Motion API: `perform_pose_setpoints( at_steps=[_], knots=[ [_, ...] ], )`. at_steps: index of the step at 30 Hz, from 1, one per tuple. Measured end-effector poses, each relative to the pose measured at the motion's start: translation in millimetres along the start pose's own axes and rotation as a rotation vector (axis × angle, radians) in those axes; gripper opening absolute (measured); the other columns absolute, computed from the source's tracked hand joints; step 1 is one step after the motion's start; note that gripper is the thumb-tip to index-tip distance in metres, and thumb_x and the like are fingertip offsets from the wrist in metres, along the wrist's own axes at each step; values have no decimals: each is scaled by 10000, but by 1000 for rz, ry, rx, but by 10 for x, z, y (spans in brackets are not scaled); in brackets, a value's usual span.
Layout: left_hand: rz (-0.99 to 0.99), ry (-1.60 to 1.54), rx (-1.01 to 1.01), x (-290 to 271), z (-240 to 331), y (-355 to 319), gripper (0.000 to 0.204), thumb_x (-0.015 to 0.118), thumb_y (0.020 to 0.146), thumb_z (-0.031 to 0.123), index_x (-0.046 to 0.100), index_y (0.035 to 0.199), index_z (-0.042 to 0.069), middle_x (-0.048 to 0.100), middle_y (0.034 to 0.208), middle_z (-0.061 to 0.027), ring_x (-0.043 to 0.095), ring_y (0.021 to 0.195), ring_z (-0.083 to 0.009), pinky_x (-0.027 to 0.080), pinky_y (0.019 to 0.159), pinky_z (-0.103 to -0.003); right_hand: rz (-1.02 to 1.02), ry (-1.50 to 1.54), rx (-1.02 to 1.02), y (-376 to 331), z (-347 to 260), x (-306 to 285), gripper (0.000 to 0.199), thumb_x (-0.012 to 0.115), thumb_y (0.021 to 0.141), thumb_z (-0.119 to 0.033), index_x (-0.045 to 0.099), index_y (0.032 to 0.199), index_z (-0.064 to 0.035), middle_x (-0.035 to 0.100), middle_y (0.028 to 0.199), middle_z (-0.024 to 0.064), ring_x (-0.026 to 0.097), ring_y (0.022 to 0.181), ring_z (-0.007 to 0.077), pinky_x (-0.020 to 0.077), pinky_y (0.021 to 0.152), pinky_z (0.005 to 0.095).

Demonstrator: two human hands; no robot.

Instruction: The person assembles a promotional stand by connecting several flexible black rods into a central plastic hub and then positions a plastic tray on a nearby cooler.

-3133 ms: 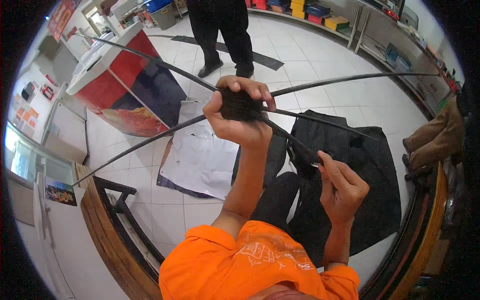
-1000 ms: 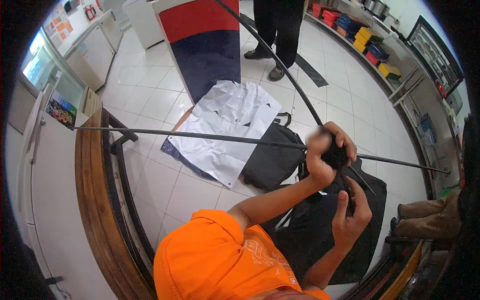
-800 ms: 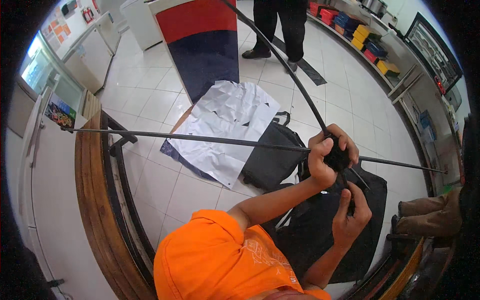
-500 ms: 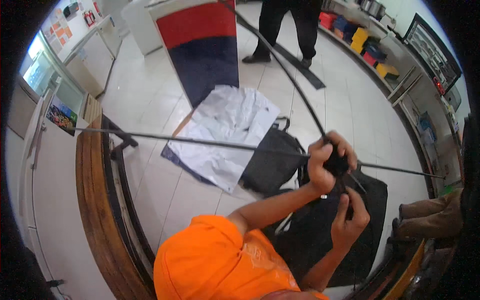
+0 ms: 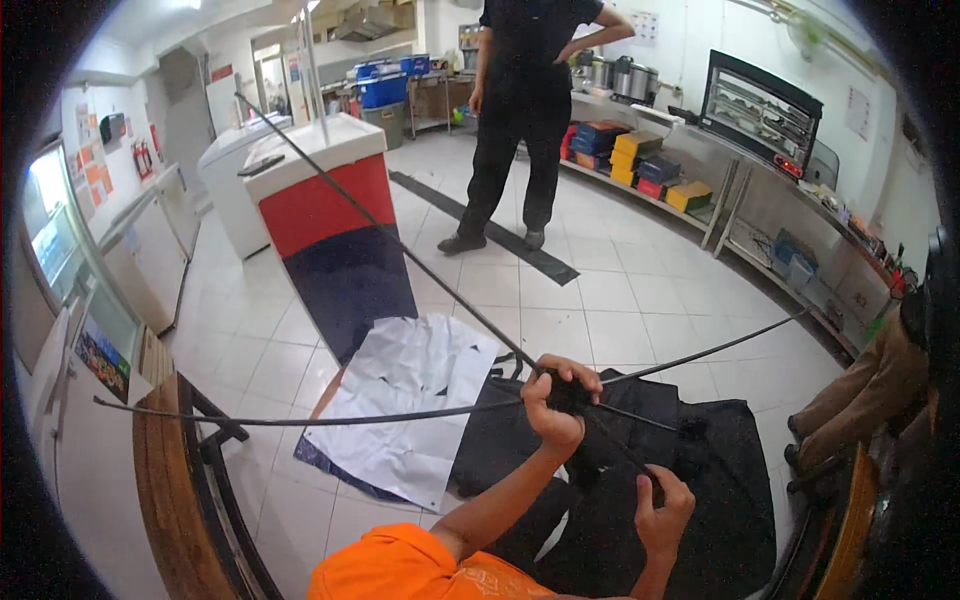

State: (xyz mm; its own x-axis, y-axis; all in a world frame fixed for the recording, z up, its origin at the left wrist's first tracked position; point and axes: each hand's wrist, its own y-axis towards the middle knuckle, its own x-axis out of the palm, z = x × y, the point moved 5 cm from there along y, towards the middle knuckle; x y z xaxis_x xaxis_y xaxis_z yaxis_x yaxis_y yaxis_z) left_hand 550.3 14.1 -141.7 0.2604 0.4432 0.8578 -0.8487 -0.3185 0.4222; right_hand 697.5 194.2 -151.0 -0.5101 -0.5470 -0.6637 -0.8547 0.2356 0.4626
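My left hand (image 5: 555,412) is wrapped round the dark hub of a black X-shaped banner stand (image 5: 572,393), held above the floor. Thin rods spread from the hub: one reaches to the far left, one lies nearly level to the left, and others point right. Lower and to the right, my right hand (image 5: 664,508) pinches the near rod between thumb and fingers. Beneath the stand, a creased white sheet (image 5: 400,400) with small eyelets lies on the floor. Beside it is black cloth or a bag (image 5: 700,490); its exact kind is unclear.
A red and dark blue counter (image 5: 345,260) stands ahead on the left. Beyond, a person in dark clothes (image 5: 520,130) stands by a dark floor strip (image 5: 500,235). Wooden benches (image 5: 180,490) flank me. Steel shelving (image 5: 640,190) runs along the right; another person's legs (image 5: 860,390) show nearby.
The view has tilted up, showing more of the room. My right hand has moved away from the hub, down along the near rod. My left hand keeps hold of the hub.
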Motion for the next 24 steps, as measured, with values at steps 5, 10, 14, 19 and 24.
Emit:
perform_pose_setpoints(
  at_steps=[5,10,14,19,24],
  knots=[
    [-6,-14,-42,25,-191,-52,288,396,870,313,469,820,40,570,682,-161,578,606,-257,469,495,-332,23,10,-16,-7,237,21,226,649,878,-199,696,942,12,694,847,171,662,751,302,480,666,395],
    [-72,4,-117,108,-408,-105,271,406,867,292,478,815,35,574,686,-161,578,612,-256,465,509,-331,25,51,113,-147,603,85,200,665,842,-164,679,946,7,690,897,163,667,814,329,499,747,405],
    [-116,76,-165,247,-509,-189,314,413,882,349,460,808,47,556,661,-150,575,595,-262,453,483,-345,45,117,112,-213,651,30,210,653,860,-158,672,955,28,686,887,177,677,806,313,513,726,395],
    [-300,-2,-188,526,-571,-195,296,395,899,302,455,803,29,571,673,-174,577,588,-250,465,493,-342,105,172,91,-292,718,4,231,588,936,-164,673,974,48,691,813,152,668,719,231,487,610,332],
    [-393,-50,-247,887,-529,-37,286,425,879,295,468,811,21,583,706,-160,569,618,-192,436,539,-281,120,212,138,-240,655,-35,243,569,951,-168,664,1033,40,696,888,162,679,811,243,516,685,334]
  ],
)
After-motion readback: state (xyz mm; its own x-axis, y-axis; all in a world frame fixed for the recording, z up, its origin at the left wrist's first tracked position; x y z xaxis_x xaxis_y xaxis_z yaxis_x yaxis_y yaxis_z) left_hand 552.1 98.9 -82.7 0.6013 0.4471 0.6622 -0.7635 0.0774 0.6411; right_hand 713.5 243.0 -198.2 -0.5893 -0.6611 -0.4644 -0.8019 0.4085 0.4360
